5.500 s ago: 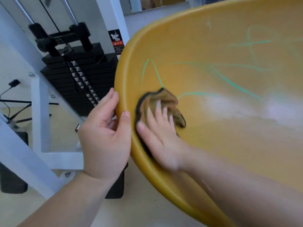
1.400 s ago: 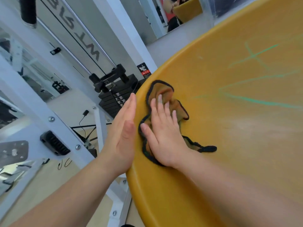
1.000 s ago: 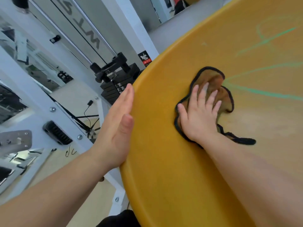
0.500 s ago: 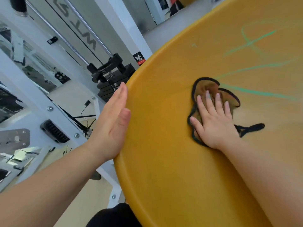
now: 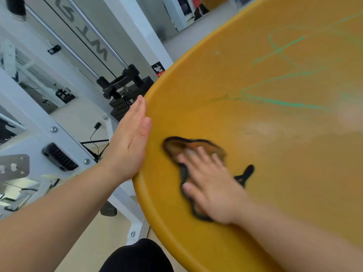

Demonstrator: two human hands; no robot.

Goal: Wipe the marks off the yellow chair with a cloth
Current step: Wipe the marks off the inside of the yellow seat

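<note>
Gym machine (image 5: 119, 85) behind. Right hand (image 5: 212, 187), fingers flat, presses the cloth (image 5: 174, 148) on the yellow chair (image 5: 275, 173). Left hand (image 5: 130, 142) lies flat against its rim. Green marks (image 5: 284, 103) streak higher up: plenty left.

One yellow chair (image 5: 284, 183), one cloth (image 5: 175, 148), two hands (image 5: 127, 142) (image 5: 212, 191) and one weight stack (image 5: 125, 104)

**Blurred wiping hand, cropped chair**

Motion blur smears the right hand (image 5: 212, 185) and the cloth (image 5: 176, 148), whose middle the hand covers. The yellow chair (image 5: 255, 130) runs off the frame from 12 through 3 to 6 o'clock; its green marks (image 5: 284, 104) leave at 3 o'clock. The red label (image 5: 158, 70) at 11 o'clock is too small to read.
</note>
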